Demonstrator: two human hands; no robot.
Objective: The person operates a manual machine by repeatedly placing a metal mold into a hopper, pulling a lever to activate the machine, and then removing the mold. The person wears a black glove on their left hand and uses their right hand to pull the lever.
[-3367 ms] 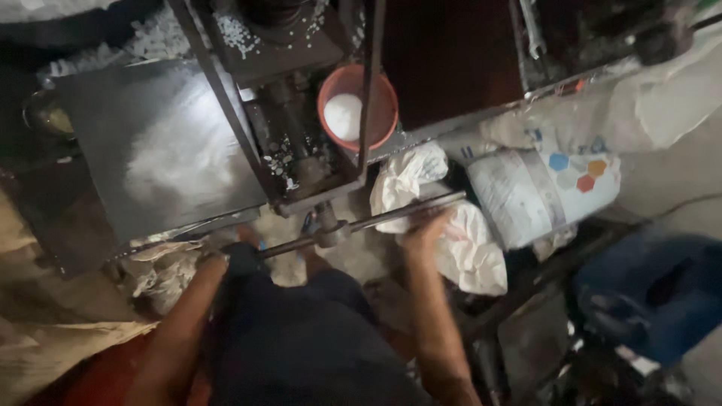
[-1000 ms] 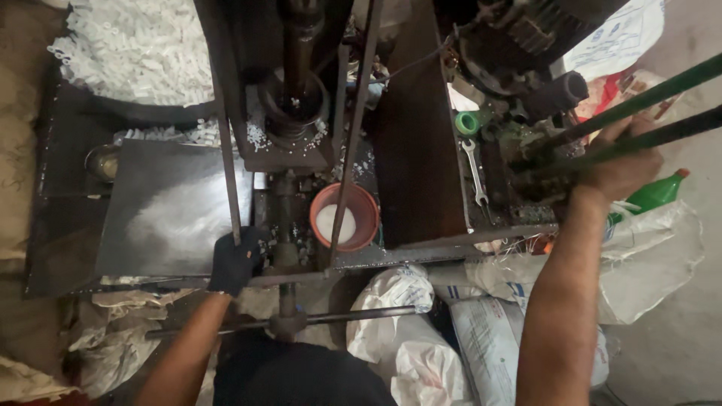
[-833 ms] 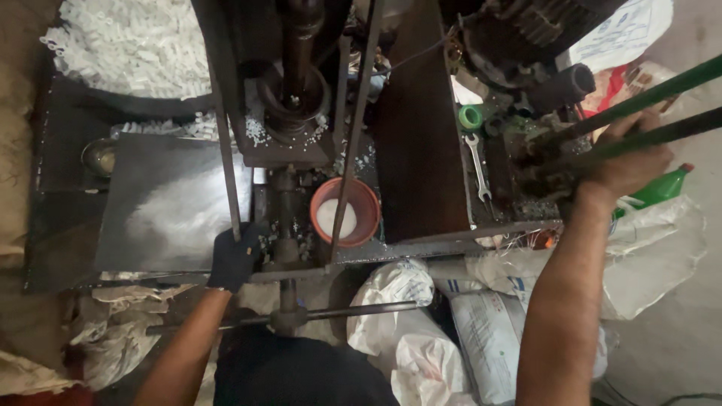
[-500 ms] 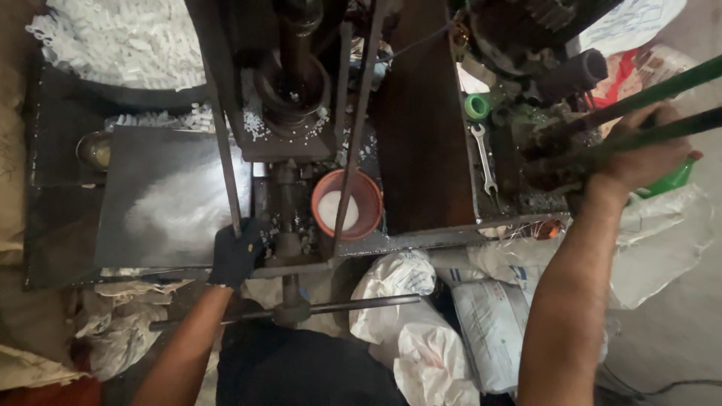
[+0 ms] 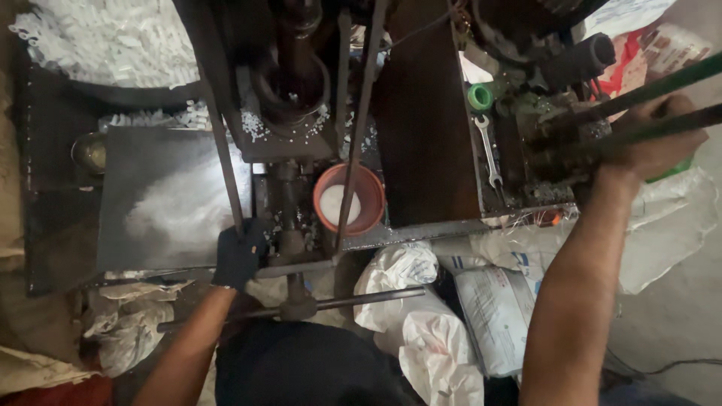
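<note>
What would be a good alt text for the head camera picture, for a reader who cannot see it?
Seen from above, a person's gloved left hand rests on the front of a dark metal machine while the bare right hand grips a long green lever. An orange bowl with white content sits between them, and white sacks lie below.

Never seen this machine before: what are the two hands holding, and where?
The right hand grips the green bars partway along. The gloved left hand grips the machine's front edge.

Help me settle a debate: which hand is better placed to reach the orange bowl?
Left. The gloved left hand rests beside the orange bowl; the right hand grips green bars far off.
</note>
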